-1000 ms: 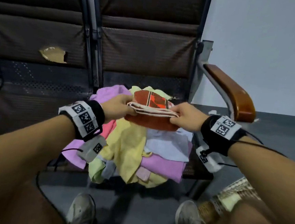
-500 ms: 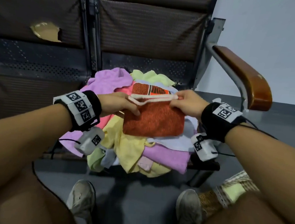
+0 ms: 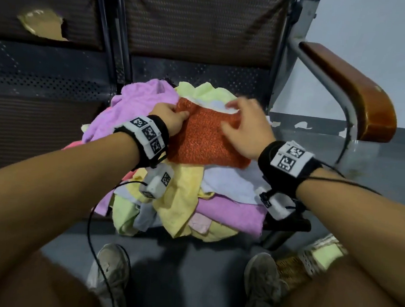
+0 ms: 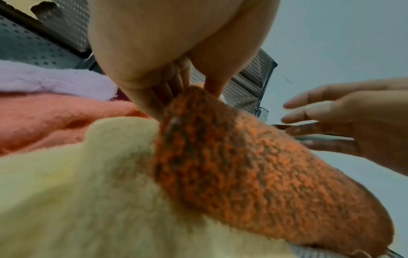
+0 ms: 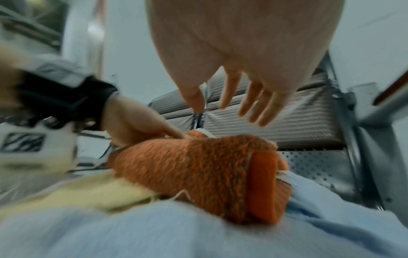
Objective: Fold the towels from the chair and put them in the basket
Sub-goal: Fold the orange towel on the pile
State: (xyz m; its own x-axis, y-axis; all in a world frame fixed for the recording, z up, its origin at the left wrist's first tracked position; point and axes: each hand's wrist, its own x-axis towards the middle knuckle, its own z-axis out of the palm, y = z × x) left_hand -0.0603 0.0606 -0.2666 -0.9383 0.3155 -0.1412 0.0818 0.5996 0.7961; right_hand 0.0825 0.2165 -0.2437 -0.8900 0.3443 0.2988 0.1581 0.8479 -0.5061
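On top of the heap of pastel towels (image 3: 219, 203) on the chair seat lies the folded rust-orange terry towel (image 3: 205, 141), long axis roughly left-right, far edge toward the backrest. Left hand (image 3: 167, 118) pinches its far-left corner. Right hand (image 3: 245, 130) hovers just above the right end, fingers spread, holding nothing. Woven basket (image 3: 309, 260) sits low right, nearer the right hand.

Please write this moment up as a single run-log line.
step: folding | orange towel: folded, on pile on chair | left hand: pinches its left edge | right hand: open above it | basket: not yet reached
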